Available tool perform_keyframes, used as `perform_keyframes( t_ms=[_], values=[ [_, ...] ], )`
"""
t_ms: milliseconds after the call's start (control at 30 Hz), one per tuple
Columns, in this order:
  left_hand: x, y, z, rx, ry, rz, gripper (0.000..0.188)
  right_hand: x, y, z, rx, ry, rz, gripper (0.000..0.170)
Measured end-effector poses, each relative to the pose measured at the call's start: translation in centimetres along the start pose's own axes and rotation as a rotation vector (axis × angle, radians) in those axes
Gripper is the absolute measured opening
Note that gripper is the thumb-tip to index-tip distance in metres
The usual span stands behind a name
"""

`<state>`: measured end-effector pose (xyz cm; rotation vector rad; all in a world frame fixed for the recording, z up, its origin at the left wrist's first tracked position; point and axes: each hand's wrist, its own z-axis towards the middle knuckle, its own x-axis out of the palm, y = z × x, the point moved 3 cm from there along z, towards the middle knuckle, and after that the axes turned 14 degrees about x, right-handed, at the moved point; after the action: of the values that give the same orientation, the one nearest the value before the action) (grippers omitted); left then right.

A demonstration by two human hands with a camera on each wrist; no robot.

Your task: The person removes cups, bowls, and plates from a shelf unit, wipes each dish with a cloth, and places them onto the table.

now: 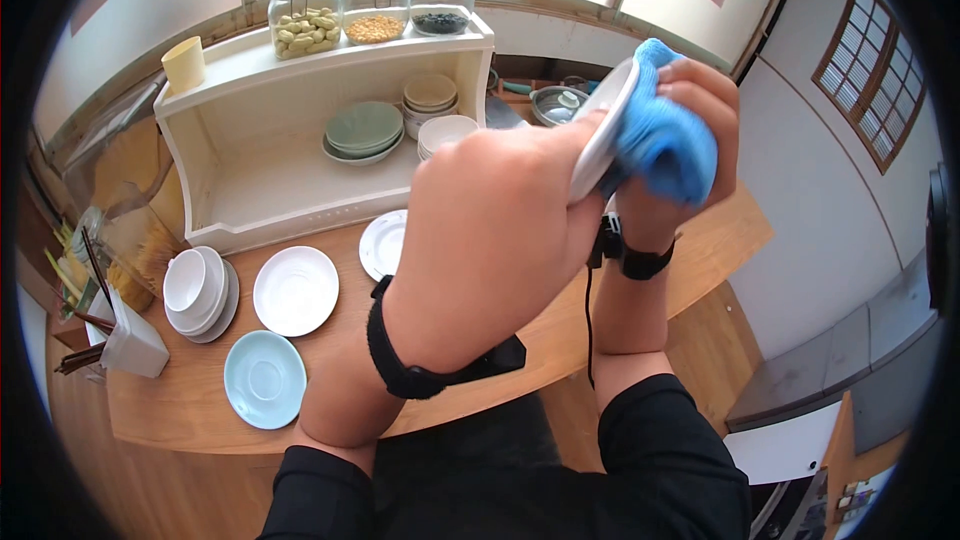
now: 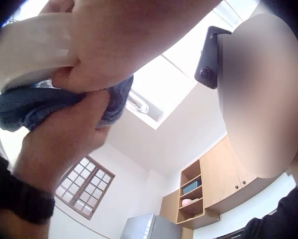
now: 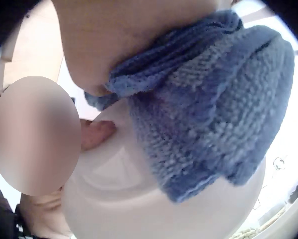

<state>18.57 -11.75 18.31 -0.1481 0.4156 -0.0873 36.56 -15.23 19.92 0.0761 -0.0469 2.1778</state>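
My left hand point(image 1: 495, 230) grips a white plate point(image 1: 603, 130) by its edge, holding it up tilted nearly on edge above the table. With curled fingers my right hand point(image 1: 705, 95) holds a bunched blue cloth point(image 1: 665, 145) against the plate. The right wrist view shows the textured cloth point(image 3: 214, 104) lying over part of the plate's underside point(image 3: 119, 174), where the raised foot ring shows. In the left wrist view the plate point(image 2: 29, 50) sits above the cloth point(image 2: 39, 104), both partly hidden by the hands.
On the wooden table point(image 1: 540, 350) lie a white plate point(image 1: 296, 291), a light-blue saucer point(image 1: 265, 380), stacked white dishes point(image 1: 190, 285) and a patterned plate point(image 1: 383, 245). Behind stands a white shelf point(image 1: 250, 180) with green bowls point(image 1: 363, 127) inside and glass jars point(image 1: 305, 15) on top.
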Motion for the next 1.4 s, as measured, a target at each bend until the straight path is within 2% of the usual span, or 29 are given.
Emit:
perform_keyframes(
  t_ms=[33, 100, 167, 233, 267, 333, 367, 433, 500, 533, 633, 667, 767, 833, 900, 933, 967, 1067, 1133, 1167, 1200, 1300, 1333, 1367, 1400],
  values=[
    [0.1, -0.2, -0.1, -0.037, 0.01, 0.002, 0.038, -0.2, -1.2, 0.1, 0.112, 0.002, 0.034, 0.029],
    [0.3, -0.2, -0.1, -0.079, 0.015, 0.004, 0.038, -0.2, -1.0, 0.3, 0.126, 0.003, 0.062, 0.029],
    [0.6, -0.1, 0.1, -0.05, -0.002, -0.017, 0.041, -0.4, 1.5, 0.0, 0.004, 0.025, -0.009, 0.029],
    [0.4, 0.2, 0.0, -0.002, -0.048, -0.061, 0.043, -1.0, 3.8, -0.6, -0.137, 0.149, -0.103, 0.034],
    [0.2, 0.2, -0.1, 0.048, -0.093, -0.111, 0.046, -0.7, 4.8, -1.0, -0.138, 0.139, -0.098, 0.035],
    [-0.5, 0.0, 0.0, 0.046, -0.035, -0.059, 0.049, -0.6, 5.3, -1.2, -0.133, 0.123, -0.096, 0.035],
    [-0.6, -0.2, 0.0, 0.044, 0.016, -0.007, 0.051, -0.9, 4.7, -0.9, -0.113, 0.103, -0.073, 0.035],
    [-0.1, -0.6, -0.1, 0.058, -0.01, 0.033, 0.049, -0.9, 3.2, -0.1, -0.04, 0.039, 0.032, 0.029],
    [0.2, -0.8, -0.1, -0.006, 0.004, 0.03, 0.045, -0.4, 0.3, -0.2, 0.153, -0.066, 0.108, 0.032],
    [0.4, -0.8, -0.1, -0.006, -0.014, 0.009, 0.041, -0.7, -0.2, -0.1, 0.274, -0.01, 0.143, 0.028],
    [1.2, -0.3, 0.1, -0.021, -0.049, -0.041, 0.042, -1.0, 0.7, 0.7, 0.184, 0.039, 0.111, 0.021],
    [1.3, -0.3, 0.1, -0.021, -0.05, -0.045, 0.042, -1.0, 1.8, 0.6, 0.123, 0.035, -0.002, 0.025],
    [1.0, -0.1, 0.0, -0.028, -0.097, -0.132, 0.043, -1.1, 4.3, 0.2, -0.122, 0.188, -0.06, 0.034],
    [0.6, 0.0, 0.0, 0.015, -0.127, -0.177, 0.041, -0.9, 4.1, 0.0, -0.105, 0.233, -0.019, 0.034],
    [0.6, -0.1, 0.1, -0.023, -0.077, -0.067, 0.037, -0.5, 1.5, 0.5, -0.009, 0.094, 0.065, 0.032],
    [0.6, 0.1, 0.1, -0.045, -0.115, -0.083, 0.035, -0.3, 0.5, 0.5, 0.07, 0.056, 0.018, 0.03],
    [0.5, 0.2, 0.2, -0.068, -0.154, -0.099, 0.033, -0.1, -0.2, 0.7, 0.122, 0.061, 0.085, 0.029],
    [-0.3, -0.2, 0.3, -0.119, -0.133, -0.116, 0.03, -0.4, 1.4, 0.7, 0.123, 0.08, 0.039, 0.031],
    [-0.6, 0.1, 0.2, -0.161, -0.122, -0.142, 0.028, -0.6, 3.7, 0.7, -0.001, 0.207, -0.033, 0.033],
    [-0.7, 0.4, 0.1, -0.081, -0.136, -0.145, 0.027, -0.6, 3.9, 0.3, -0.085, 0.25, -0.031, 0.034],
    [-0.8, 0.4, 0.1, -0.002, -0.149, -0.147, 0.026, -0.6, 4.1, 0.1, -0.078, 0.257, -0.027, 0.035],
    [-0.6, 0.4, 0.2, -0.057, -0.092, -0.061, 0.026, -0.4, 2.9, 0.6, -0.019, 0.226, 0.034, 0.037],
    [-0.5, 0.2, 0.1, -0.06, -0.093, -0.059, 0.026, 0.3, 1.7, 0.3, -0.009, 0.129, 0.03, 0.037],
    [-0.4, 0.2, 0.1, -0.097, -0.069, -0.037, 0.025, 0.8, 1.1, 0.2, 0.056, 0.096, 0.009, 0.022],
    [-0.4, 0.2, 0.0, -0.136, -0.044, -0.014, 0.025, 0.9, 0.5, -0.1, 0.111, 0.108, 0.038, 0.022]
  ],
)
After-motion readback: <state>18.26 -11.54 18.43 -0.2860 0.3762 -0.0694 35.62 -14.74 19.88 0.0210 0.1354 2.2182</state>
